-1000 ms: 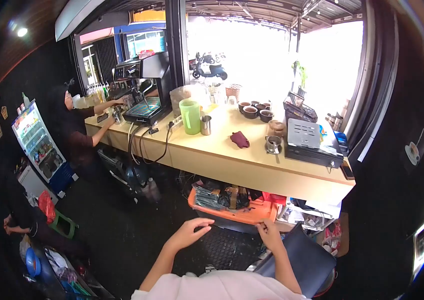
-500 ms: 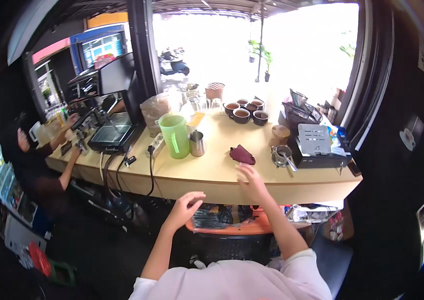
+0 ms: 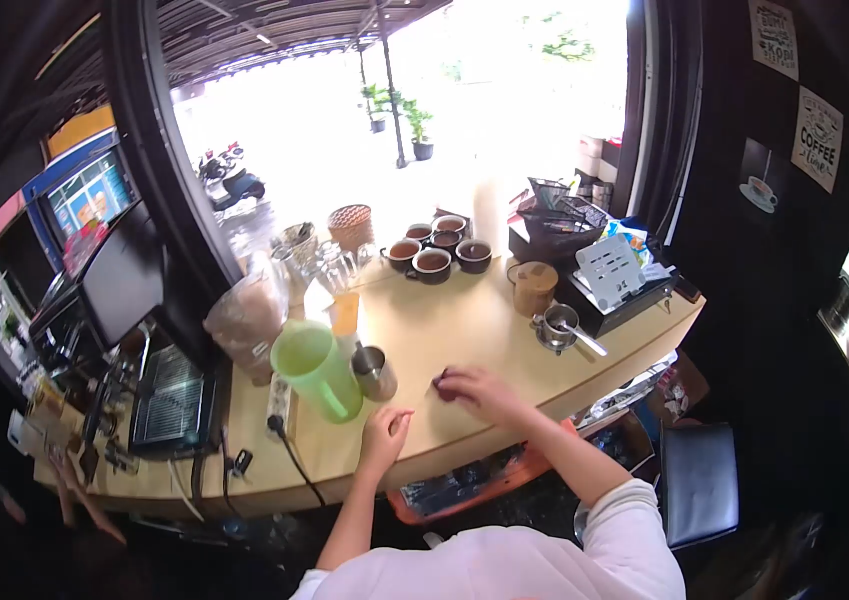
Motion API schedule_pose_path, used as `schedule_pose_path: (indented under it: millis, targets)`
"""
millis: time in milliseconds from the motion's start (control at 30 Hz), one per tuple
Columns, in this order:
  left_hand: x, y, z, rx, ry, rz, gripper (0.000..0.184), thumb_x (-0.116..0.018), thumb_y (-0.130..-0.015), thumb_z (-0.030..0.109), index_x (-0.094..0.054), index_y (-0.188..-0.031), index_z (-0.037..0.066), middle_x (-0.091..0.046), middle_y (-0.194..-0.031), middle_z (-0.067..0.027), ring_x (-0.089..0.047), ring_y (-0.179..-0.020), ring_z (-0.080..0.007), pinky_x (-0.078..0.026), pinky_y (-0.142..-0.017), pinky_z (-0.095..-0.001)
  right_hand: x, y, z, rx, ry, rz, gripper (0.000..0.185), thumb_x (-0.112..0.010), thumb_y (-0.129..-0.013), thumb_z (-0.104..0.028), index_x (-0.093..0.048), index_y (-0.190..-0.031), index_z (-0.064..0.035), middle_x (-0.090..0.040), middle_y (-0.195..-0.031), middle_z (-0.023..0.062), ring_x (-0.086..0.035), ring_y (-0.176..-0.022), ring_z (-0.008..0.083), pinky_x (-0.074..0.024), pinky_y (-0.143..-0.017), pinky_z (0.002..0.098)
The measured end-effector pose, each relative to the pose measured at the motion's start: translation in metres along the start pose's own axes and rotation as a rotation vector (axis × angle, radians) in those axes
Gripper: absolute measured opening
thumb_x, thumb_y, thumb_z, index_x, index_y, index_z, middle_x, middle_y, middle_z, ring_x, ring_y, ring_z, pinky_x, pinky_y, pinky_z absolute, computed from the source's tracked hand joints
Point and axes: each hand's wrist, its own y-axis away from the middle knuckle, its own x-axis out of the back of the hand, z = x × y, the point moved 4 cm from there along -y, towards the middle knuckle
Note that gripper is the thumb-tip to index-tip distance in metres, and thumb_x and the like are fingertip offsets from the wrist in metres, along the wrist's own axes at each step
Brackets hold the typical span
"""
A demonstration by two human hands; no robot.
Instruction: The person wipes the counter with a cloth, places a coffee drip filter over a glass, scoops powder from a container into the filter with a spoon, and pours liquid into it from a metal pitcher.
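Note:
My right hand (image 3: 484,394) is on the counter, its fingers closed over a maroon cloth (image 3: 439,384) that mostly hides beneath them. Just above the counter's front edge is my left hand (image 3: 383,438), fingers curled together with nothing visible in them. Beyond it stand a metal milk pitcher (image 3: 376,376) and a translucent green plastic jug (image 3: 316,370), both apart from the hand. Several dark cups (image 3: 431,265) of brown liquid are grouped at the far side of the counter (image 3: 414,340).
Right of the hands are a brown lidded container (image 3: 534,288), a metal cup with a spoon (image 3: 560,322) and a black box with a white stand (image 3: 610,268). An espresso machine (image 3: 176,390) and a power strip (image 3: 282,410) are left. Another person's arms (image 3: 79,495) show at far left.
My right hand has come down onto the maroon cloth and closed on it. My left hand has moved up to the counter edge, fingers drawn together. The view has turned right.

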Motion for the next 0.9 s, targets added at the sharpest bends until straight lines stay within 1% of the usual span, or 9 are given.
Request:
schedule_pose_path:
  millis: [33,67,133,267,367,533,700,800,900]
  targets:
    - [0.002,-0.001,-0.001,-0.006,-0.008,0.020,0.011,-0.063,-0.086,0.010,-0.070,-0.093,0.005,-0.063,-0.082,-0.0091,-0.056,-0.074,-0.0221,-0.046,-0.070,-0.0329,-0.008,0.000,-0.008,0.028,0.012,-0.091,0.038,-0.066,-0.084,-0.020,-0.060,-0.122,-0.0162,-0.055,-0.129,0.0076,-0.054,-0.116,0.0300,-0.0436,-0.098,0.0417]
    - [-0.007,-0.004,-0.001,-0.008,0.001,0.056,0.011,-0.063,-0.086,0.009,-0.070,-0.093,0.004,-0.062,-0.081,-0.0082,-0.055,-0.071,-0.0200,-0.046,-0.066,-0.0305,-0.003,-0.002,-0.018,0.126,0.163,-0.156,0.045,-0.064,-0.086,-0.022,-0.055,-0.130,-0.0189,-0.050,-0.134,0.0074,-0.049,-0.122,0.0284,-0.0418,-0.099,0.0424]
    - [-0.003,0.000,0.000,-0.022,0.008,0.055,0.010,-0.063,-0.086,0.009,-0.070,-0.092,0.004,-0.064,-0.083,-0.0077,-0.056,-0.072,-0.0193,-0.046,-0.066,-0.0298,-0.015,-0.007,-0.022,0.116,0.167,-0.147,0.048,-0.061,-0.087,-0.020,-0.051,-0.134,-0.0204,-0.048,-0.136,0.0075,-0.045,-0.126,0.0281,-0.0395,-0.101,0.0426]
    - [0.005,-0.005,0.007,0.062,0.045,0.042,0.010,-0.062,-0.087,0.009,-0.070,-0.092,0.004,-0.066,-0.086,-0.0073,-0.058,-0.074,-0.0179,-0.046,-0.066,-0.0288,-0.036,-0.055,0.010,0.039,0.176,-0.115,0.045,-0.059,-0.088,-0.019,-0.052,-0.133,-0.0205,-0.049,-0.135,0.0071,-0.047,-0.123,0.0289,-0.0390,-0.101,0.0426]
    - [0.008,-0.009,0.012,0.185,0.061,-0.010,0.010,-0.062,-0.087,0.011,-0.070,-0.091,0.005,-0.068,-0.090,-0.0082,-0.062,-0.079,-0.0222,-0.048,-0.073,-0.0327,-0.049,-0.101,0.056,-0.041,0.164,-0.077,0.045,-0.059,-0.089,-0.019,-0.052,-0.133,-0.0208,-0.050,-0.134,0.0066,-0.047,-0.122,0.0294,-0.0381,-0.102,0.0427]
    - [0.009,-0.010,0.013,0.231,0.070,0.014,0.010,-0.061,-0.088,0.010,-0.070,-0.092,0.005,-0.068,-0.090,-0.0079,-0.063,-0.083,-0.0213,-0.049,-0.074,-0.0312,-0.044,-0.146,0.125,-0.210,0.226,0.005,0.042,-0.059,-0.088,-0.018,-0.054,-0.130,-0.0195,-0.052,-0.131,0.0071,-0.047,-0.121,0.0302,-0.0381,-0.101,0.0427]
    - [0.006,-0.009,0.005,0.239,0.112,0.033,0.011,-0.061,-0.088,0.009,-0.069,-0.092,0.004,-0.069,-0.090,-0.0077,-0.063,-0.084,-0.0211,-0.048,-0.074,-0.0309,-0.013,-0.126,0.153,-0.388,0.365,0.170,0.044,-0.062,-0.086,-0.018,-0.055,-0.129,-0.0172,-0.053,-0.129,0.0111,-0.049,-0.119,0.0330,-0.0396,-0.101,0.0430]
    - [0.008,-0.009,0.007,0.255,0.117,0.022,0.011,-0.061,-0.088,0.009,-0.070,-0.092,0.004,-0.069,-0.090,-0.0072,-0.063,-0.084,-0.0210,-0.048,-0.073,-0.0306,-0.007,-0.094,0.156,-0.404,0.424,0.194,0.045,-0.064,-0.084,-0.019,-0.056,-0.128,-0.0189,-0.052,-0.127,0.0107,-0.048,-0.119,0.0308,-0.0399,-0.097,0.0439]
    - [0.007,-0.010,0.011,0.245,0.089,0.001,0.011,-0.061,-0.088,0.008,-0.070,-0.092,0.004,-0.069,-0.090,-0.0069,-0.063,-0.083,-0.0206,-0.048,-0.072,-0.0304,0.009,-0.059,0.129,-0.370,0.312,0.131,0.047,-0.064,-0.083,-0.018,-0.056,-0.129,-0.0194,-0.051,-0.129,0.0124,-0.047,-0.120,0.0319,-0.0398,-0.098,0.0443]
